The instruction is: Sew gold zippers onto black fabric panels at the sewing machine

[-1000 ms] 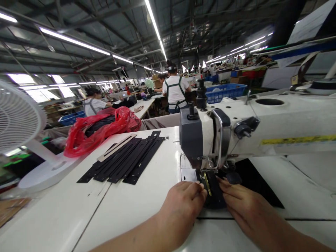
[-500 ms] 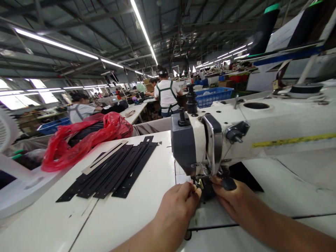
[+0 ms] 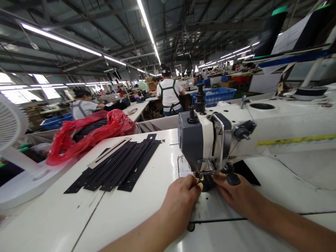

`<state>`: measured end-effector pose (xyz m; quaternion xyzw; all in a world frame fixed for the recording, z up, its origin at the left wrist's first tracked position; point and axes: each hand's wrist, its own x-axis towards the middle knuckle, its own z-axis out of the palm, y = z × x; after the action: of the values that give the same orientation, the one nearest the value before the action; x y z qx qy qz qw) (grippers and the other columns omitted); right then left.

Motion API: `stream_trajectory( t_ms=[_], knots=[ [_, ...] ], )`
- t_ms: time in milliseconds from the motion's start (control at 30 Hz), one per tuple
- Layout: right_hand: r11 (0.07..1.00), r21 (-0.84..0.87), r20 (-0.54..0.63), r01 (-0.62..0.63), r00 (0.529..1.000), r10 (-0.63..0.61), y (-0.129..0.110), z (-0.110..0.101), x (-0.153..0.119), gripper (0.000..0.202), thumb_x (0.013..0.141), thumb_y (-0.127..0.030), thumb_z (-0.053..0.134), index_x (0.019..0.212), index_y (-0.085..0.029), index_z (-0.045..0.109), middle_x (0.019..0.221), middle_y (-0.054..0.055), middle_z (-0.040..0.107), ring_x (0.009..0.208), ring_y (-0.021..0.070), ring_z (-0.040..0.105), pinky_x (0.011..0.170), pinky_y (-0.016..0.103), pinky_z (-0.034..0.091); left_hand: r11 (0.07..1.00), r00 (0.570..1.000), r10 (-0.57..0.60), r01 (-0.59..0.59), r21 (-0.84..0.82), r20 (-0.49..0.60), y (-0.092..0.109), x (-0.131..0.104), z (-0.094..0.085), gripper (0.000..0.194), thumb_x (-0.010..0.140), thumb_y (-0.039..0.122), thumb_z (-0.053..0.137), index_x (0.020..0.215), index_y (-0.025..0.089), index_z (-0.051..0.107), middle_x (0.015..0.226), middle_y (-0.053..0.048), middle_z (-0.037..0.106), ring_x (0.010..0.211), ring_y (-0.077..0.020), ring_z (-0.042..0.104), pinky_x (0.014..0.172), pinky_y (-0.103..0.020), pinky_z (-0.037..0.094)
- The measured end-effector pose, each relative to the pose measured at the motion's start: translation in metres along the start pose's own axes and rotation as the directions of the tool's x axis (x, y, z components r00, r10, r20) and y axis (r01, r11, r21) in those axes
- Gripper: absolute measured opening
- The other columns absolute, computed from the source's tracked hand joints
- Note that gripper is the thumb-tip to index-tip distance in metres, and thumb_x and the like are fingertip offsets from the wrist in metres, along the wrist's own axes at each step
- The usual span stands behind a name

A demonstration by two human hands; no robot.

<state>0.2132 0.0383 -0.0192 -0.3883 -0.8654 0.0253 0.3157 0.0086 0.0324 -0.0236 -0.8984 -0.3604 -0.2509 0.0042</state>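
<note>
Work looked only partway done: a flat black piece sat under the grey-and-white metal sewing machine, left hand pinching its left edge, right hand at its right, grip unclear, while slotted black strips lay fanned leftward on the white desk.

Left hand curls its fingers; right hand lies flatter.

Dark ceiling, strip lights (lit white), bright windows, pale worktable

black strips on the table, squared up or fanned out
Fanned out: the black strips overlap, lower ends spread across the white tabletop.
</note>
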Motion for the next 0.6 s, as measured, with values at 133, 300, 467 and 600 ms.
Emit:
stream_trajectory(
  t_ms=[133,300,467,600],
  knots=[
    [0.999,-0.013,0.053,-0.041,0.998,0.042,0.002,0.0,-0.001,0.025,0.084,-0.012,0.036,0.085,-0.015,0.061,0.084,0.008,0.066,0.082,0.0204,0.064,0.076,0.032,0.051,1.0,1.0,-0.002,0.002,-0.002,0.001,-0.001,0.001,0.001,0.021,0.093,0.022,0.043,0.093,0.017,0.064,0.09,-0.006,0.059,0.08,-0.0172,0.058,0.072,-0.029,0.051],
    [0.999,-0.013,0.038,-0.037,0.999,0.038,0.006,0.004,-0.004,0.024,0.084,-0.012,0.036,0.085,-0.016,0.06,0.085,0.008,0.066,0.082,0.0198,0.064,0.074,0.031,0.051,1.0,1.0,-0.013,0.013,0.005,0.007,-0.002,0.003,0.001,0.02,0.092,0.021,0.045,0.092,0.018,0.065,0.088,-0.005,0.059,0.078,-0.0169,0.058,0.07,-0.028,0.051],
    [1.0,-0.019,0.0,-0.021,1.0,0.021,0.012,0.008,-0.003,0.025,0.084,-0.015,0.035,0.08,-0.017,0.06,0.078,0.008,0.066,0.074,0.0207,0.064,0.069,0.032,0.053,0.999,0.999,-0.033,0.033,-0.006,0.024,-0.003,0.003,0.002,0.016,0.089,0.016,0.049,0.092,0.019,0.064,0.09,-0.004,0.061,0.08,-0.0181,0.06,0.072,-0.029,0.052],
    [1.0,-0.016,0.004,-0.014,1.0,0.014,0.014,0.008,-0.001,0.027,0.086,-0.018,0.033,0.082,-0.018,0.06,0.078,0.007,0.066,0.076,0.0208,0.065,0.068,0.031,0.054,0.999,0.999,-0.044,0.045,-0.023,0.033,-0.003,0.003,0.0,0.014,0.084,0.011,0.053,0.09,0.018,0.064,0.09,-0.005,0.062,0.081,-0.0192,0.06,0.074,-0.03,0.052]
  ],
)
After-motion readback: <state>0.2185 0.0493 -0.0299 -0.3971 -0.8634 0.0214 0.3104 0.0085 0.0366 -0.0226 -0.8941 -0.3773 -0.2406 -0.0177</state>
